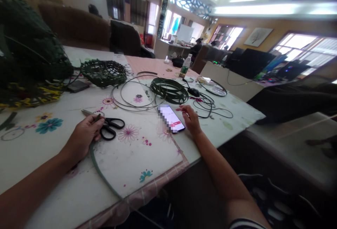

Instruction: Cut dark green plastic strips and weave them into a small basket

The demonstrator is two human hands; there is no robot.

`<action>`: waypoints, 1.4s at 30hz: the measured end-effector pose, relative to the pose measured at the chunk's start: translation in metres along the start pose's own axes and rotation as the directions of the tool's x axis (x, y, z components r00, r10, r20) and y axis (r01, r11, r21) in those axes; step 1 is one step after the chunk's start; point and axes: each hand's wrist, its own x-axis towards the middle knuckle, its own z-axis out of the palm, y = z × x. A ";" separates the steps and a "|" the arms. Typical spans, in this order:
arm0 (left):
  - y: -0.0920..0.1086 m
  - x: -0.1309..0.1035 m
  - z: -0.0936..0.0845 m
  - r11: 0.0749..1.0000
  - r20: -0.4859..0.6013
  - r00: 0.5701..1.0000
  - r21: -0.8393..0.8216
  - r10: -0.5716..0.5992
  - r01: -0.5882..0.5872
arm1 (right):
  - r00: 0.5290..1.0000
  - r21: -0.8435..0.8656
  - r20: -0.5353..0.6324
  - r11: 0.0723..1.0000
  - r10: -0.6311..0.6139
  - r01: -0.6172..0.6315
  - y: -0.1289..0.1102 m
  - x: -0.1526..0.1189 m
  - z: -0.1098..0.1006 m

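Note:
My left hand [85, 132] is closed on a flat green strip [99, 171]; its long end hangs over the table's front edge. Black-handled scissors [108, 119] lie by the same hand, blades pointing away to the left and partly covered by the fingers. Beside a lit phone [172, 119] is my right hand [192, 119], its fingers loosely bent and apart, holding nothing. Part of the phone's screen is blurred out. Just beyond the phone lies a coil of green strip [168, 90], with thin wire loops [123, 108] to its left.
At the back left stands a woven dark green basket [104, 74]. Closer on the left is a large green woven piece [28, 50] with yellow bits below. A plastic bottle [185, 67], a computer mouse [194, 92] and black cable [210, 104] occupy the far right of the table.

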 end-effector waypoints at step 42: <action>0.008 -0.006 -0.002 0.994 0.037 0.999 -0.107 0.028 -0.024 | 0.925 -0.425 0.074 0.851 0.371 -0.307 -0.064 -0.035 0.014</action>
